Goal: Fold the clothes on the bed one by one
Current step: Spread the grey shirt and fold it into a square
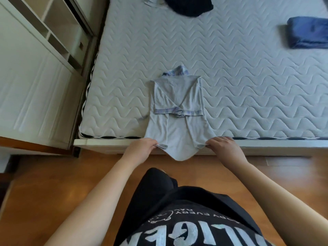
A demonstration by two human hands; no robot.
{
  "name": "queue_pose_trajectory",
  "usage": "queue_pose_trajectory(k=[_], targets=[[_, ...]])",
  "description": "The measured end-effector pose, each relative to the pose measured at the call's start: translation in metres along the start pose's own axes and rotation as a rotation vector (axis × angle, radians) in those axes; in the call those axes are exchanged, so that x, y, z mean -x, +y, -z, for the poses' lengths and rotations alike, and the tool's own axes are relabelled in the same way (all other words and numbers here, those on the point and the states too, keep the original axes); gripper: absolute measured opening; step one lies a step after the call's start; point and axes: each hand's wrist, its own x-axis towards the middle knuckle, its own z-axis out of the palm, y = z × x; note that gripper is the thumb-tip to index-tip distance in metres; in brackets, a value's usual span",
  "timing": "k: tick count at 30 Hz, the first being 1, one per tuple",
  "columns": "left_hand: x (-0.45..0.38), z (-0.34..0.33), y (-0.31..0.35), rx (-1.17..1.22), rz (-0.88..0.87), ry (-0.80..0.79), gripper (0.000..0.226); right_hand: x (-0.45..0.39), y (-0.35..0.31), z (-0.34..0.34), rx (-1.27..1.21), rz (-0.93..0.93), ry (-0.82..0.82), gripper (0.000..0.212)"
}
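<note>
Pale grey shirt (pixel 175 110) — sleeves folded in, hem overhanging the mattress (pixel 248 77) edge — my left hand (pixel 140 150) and right hand (pixel 225 148) each pinching a hem corner.

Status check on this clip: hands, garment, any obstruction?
Left hand and right hand each pinch a hem corner of the grey shirt. Sleeves folded in, hem overhanging the bed edge. Nothing in the way.

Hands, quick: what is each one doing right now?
Left hand: closed, pinching the near left corner of the light grey shirt.
Right hand: closed, pinching the shirt's near right corner.
</note>
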Motion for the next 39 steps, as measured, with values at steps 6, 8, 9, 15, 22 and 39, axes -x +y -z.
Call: queue_pose_trajectory(k=[6, 8, 9, 15, 22, 39], targets=[[-0.051, 0.044, -0.01, 0.058, -0.049, 0.043, 0.021, -0.06, 0.006, 0.025, 0.004, -0.013, -0.021, 0.013], [-0.074, 0.064, -0.018, 0.047, -0.058, -0.011, 0.022, -0.084, 0.01, 0.031, -0.011, -0.031, -0.024, 0.014], [-0.086, 0.074, -0.023, 0.036, -0.069, -0.043, 0.023, -0.096, 0.012, 0.034, -0.015, -0.018, -0.029, 0.013], [-0.165, 0.12, -0.057, 0.044, -0.142, -0.139, 0.019, -0.173, 0.03, 0.042, -0.034, 0.008, -0.066, 0.018], [-0.25, 0.147, -0.076, 0.102, -0.117, -0.185, 0.021, -0.254, 0.067, 0.031, -0.128, -0.147, -0.128, 0.011], [-0.483, 0.096, -0.15, 0.045, 0.049, -0.245, 0.025, -0.437, 0.222, -0.11, -0.247, -0.258, -0.383, 0.021]])
